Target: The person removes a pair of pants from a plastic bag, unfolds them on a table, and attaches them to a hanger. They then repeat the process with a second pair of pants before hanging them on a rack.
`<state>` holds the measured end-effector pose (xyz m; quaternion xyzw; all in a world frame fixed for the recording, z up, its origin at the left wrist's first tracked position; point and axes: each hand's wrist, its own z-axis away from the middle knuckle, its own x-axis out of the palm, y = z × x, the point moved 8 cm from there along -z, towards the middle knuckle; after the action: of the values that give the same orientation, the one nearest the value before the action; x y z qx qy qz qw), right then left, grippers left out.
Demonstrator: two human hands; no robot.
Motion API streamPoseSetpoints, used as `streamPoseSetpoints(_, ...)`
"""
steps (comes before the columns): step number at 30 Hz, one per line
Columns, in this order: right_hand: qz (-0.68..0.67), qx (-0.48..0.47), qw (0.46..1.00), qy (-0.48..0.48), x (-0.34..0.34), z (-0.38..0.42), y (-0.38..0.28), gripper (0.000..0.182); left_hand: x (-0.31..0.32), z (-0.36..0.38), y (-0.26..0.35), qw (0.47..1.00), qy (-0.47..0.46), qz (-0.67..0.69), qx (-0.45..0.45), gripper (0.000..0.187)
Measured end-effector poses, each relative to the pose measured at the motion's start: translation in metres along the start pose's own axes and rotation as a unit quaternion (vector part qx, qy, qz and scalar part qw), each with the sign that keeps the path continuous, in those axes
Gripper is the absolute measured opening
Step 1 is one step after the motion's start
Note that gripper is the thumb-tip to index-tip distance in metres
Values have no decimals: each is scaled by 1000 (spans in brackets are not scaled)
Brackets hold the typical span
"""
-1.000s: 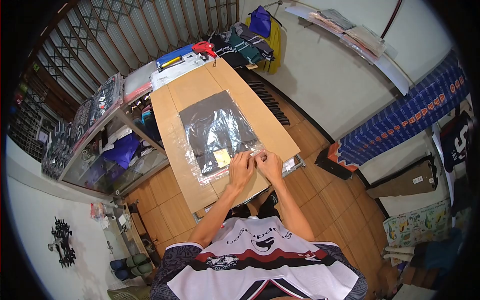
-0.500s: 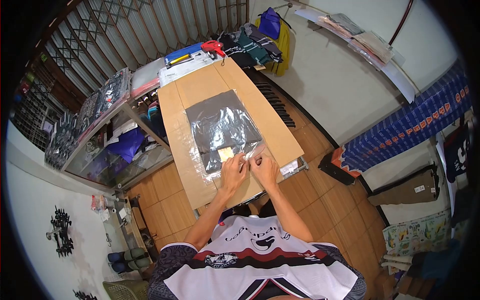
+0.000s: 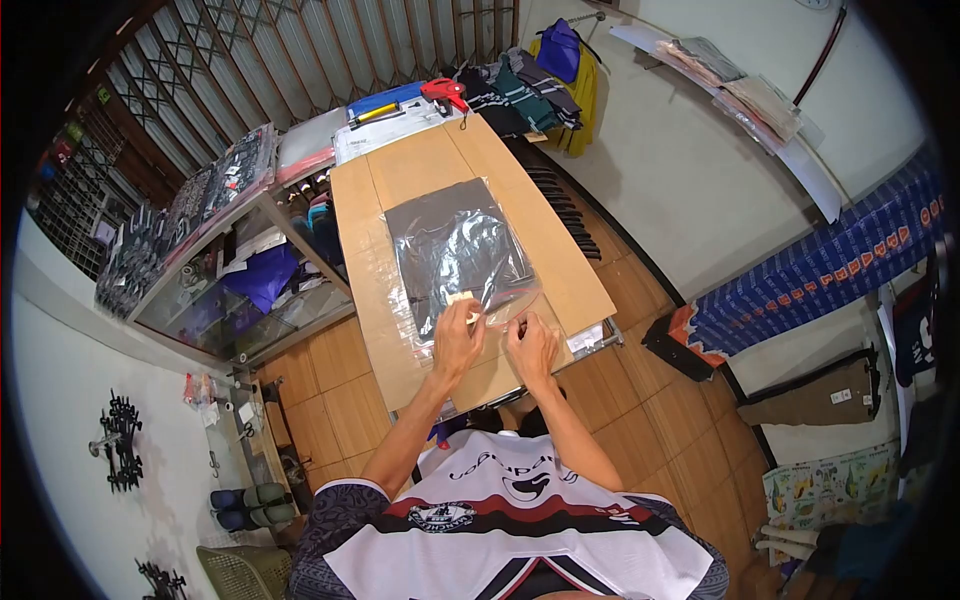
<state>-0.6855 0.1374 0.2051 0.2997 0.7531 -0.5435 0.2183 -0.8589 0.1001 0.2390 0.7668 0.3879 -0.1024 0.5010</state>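
A folded dark grey garment (image 3: 440,215) lies inside a clear plastic bag (image 3: 520,303) on a brown cardboard sheet. At the bag's near edge, my left hand (image 3: 458,340) has its fingers curled onto the plastic beside a cream-yellow label (image 3: 462,299), which the fingertips partly cover. My right hand (image 3: 533,348) is closed in a pinch at the bag's near right corner, along its reddish edge strip. A short gap separates the two hands.
The cardboard (image 3: 570,285) covers the table. At its far end are a red tape dispenser (image 3: 444,94), a yellow-and-black tool (image 3: 378,113) and papers. A glass cabinet (image 3: 215,290) stands left; a blue patterned long box (image 3: 810,270) is right. Dark clothes (image 3: 520,90) hang behind.
My hands have drawn slightly apart along the bag's near edge. The left fingers now cover more of the label. The whole view has shifted a little as the head moved.
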Motion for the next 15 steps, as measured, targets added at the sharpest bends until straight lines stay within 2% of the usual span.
streamPoseSetpoints(2,2,-6,1000,8,-2,2,-4,14,-1,17,-1,999,-37,-31,-5,25)
streamPoseSetpoints(5,12,-13,1000,11,-5,7,-13,13,-8,31,-4,999,-32,-37,-4,24)
streamPoseSetpoints(8,22,-9,1000,-9,0,10,-13,12,-10,33,-24,998,-33,16,-45,20)
streamPoseSetpoints(12,27,-8,999,-20,5,10,-5,12,-40,11,-11,997,66,31,-39,18)
streamPoseSetpoints(15,27,-20,999,-14,5,10,-4,11,-60,-4,3,992,76,53,-91,19)
